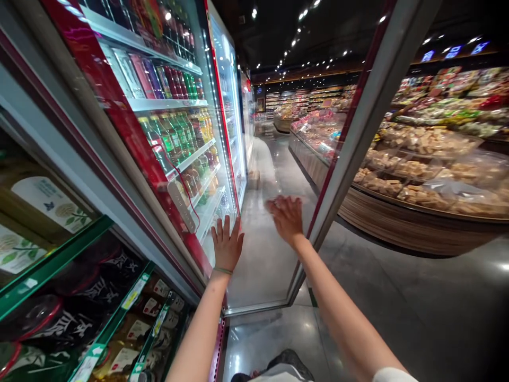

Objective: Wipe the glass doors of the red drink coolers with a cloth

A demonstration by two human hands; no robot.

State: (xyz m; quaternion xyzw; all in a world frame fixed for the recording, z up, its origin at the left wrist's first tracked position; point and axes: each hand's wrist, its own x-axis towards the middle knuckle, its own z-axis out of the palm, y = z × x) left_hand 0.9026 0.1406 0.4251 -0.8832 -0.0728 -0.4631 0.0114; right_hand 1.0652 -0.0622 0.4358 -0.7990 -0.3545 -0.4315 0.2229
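Note:
A glass cooler door [262, 265] with a grey and red frame stands swung open in front of me. My left hand [226, 245] lies flat on the glass near its hinge side, fingers stretched upward, a thin band on the wrist. My right hand [286, 217] presses flat on the same pane near the door's free edge [358, 132], fingers spread. Neither hand holds anything. To my left the opened cooler shows green-edged shelves [55, 260] with dark packets and bottles.
The neighbouring cooler [178, 132] holds rows of bottled drinks behind closed glass. A curved wooden display counter [417, 223] with bulk snacks fills the right. A shiny grey aisle floor [397, 297] runs ahead between coolers and counter.

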